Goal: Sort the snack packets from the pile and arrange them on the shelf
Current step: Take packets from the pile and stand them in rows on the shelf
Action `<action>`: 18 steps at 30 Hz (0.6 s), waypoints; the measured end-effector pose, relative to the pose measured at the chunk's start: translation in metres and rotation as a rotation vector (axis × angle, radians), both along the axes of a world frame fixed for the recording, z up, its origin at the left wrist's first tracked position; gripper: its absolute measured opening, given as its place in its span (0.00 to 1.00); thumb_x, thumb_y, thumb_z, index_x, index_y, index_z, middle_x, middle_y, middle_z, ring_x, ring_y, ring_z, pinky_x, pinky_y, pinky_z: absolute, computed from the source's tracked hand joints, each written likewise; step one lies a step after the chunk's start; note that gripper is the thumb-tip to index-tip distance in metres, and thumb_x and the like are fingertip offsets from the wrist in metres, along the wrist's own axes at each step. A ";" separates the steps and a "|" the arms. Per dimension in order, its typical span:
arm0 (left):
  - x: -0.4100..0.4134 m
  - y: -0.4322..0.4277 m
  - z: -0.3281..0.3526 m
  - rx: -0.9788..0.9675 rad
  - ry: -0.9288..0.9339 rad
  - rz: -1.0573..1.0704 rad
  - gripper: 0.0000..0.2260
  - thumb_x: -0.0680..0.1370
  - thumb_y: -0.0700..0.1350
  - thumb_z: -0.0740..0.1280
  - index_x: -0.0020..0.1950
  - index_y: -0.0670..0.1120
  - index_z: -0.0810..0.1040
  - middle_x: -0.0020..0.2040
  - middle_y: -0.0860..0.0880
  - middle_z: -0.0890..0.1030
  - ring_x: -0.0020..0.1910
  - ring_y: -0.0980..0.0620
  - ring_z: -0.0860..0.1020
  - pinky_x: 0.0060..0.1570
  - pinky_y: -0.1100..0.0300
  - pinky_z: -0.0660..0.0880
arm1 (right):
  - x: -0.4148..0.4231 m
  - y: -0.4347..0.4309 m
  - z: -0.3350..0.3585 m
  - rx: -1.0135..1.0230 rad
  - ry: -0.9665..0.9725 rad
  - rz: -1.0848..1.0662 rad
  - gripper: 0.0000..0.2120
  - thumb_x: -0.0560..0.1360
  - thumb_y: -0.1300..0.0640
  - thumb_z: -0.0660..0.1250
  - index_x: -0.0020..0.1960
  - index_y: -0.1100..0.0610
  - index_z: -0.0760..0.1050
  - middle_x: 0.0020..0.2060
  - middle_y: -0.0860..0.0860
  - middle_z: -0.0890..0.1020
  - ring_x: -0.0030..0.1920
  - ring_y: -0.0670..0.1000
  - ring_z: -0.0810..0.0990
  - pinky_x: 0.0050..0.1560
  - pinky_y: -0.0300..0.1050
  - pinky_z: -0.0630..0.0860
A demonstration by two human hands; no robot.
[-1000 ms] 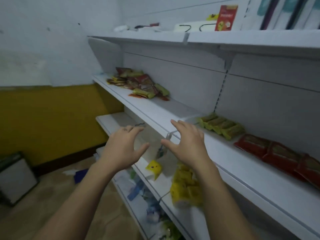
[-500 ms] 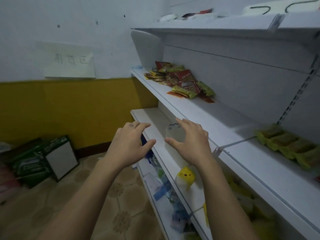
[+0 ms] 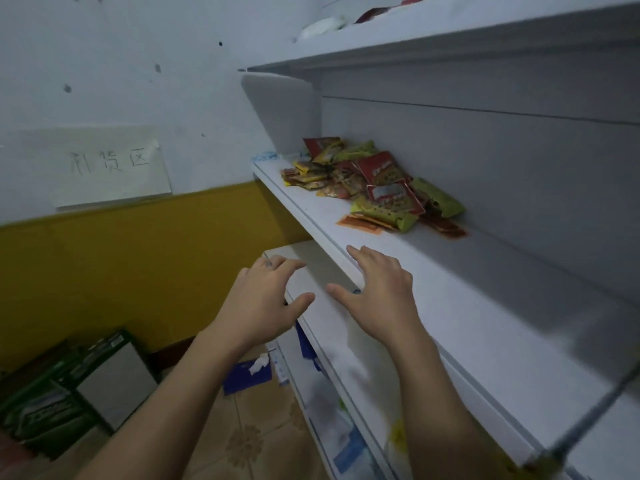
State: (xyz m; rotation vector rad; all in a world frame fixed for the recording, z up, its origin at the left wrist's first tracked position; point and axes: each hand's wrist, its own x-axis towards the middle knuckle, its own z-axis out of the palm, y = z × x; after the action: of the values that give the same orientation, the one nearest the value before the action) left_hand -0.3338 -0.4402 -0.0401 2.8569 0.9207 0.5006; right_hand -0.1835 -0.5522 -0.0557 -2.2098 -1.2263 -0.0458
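A pile of snack packets (image 3: 372, 183), red, yellow and green, lies at the left end of the white middle shelf (image 3: 460, 306). My left hand (image 3: 265, 297) hovers in front of the shelf's edge, fingers spread and holding nothing. My right hand (image 3: 377, 294) is raised beside it over the shelf's front edge, fingers straight and holding nothing. Both hands are short of the pile, below and to its left.
An upper shelf (image 3: 433, 43) overhangs the pile. A lower shelf (image 3: 339, 358) holds blurred packets. On the floor at lower left stand green boxes (image 3: 52, 393), and a blue tissue box (image 3: 247, 374) lies near the shelf's foot. A paper sign (image 3: 107, 168) hangs on the wall.
The view has swung left along the shelf, so the sorted green and red packets left the frame and the pile came closer. Both hands moved with it, still holding nothing.
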 end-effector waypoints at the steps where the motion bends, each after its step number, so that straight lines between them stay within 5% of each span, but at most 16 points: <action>1: 0.009 0.011 0.001 0.005 -0.007 -0.003 0.26 0.79 0.62 0.61 0.76 0.56 0.64 0.72 0.53 0.69 0.72 0.52 0.64 0.67 0.53 0.64 | 0.009 0.011 0.000 0.000 0.000 -0.003 0.35 0.75 0.36 0.64 0.77 0.44 0.58 0.77 0.47 0.62 0.76 0.51 0.57 0.72 0.52 0.56; 18: 0.153 0.204 -0.024 -0.099 -0.117 -0.301 0.25 0.79 0.60 0.62 0.75 0.55 0.66 0.72 0.52 0.71 0.71 0.49 0.66 0.67 0.51 0.65 | 0.107 0.163 0.000 -0.070 -0.134 -0.256 0.28 0.74 0.41 0.68 0.72 0.45 0.68 0.72 0.45 0.68 0.71 0.52 0.64 0.69 0.53 0.59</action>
State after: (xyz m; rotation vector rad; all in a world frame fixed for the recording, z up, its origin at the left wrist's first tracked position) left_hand -0.1812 -0.2362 -0.0640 2.7716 0.4701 0.5621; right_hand -0.0761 -0.3888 -0.0555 -2.4467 -1.0188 -0.2607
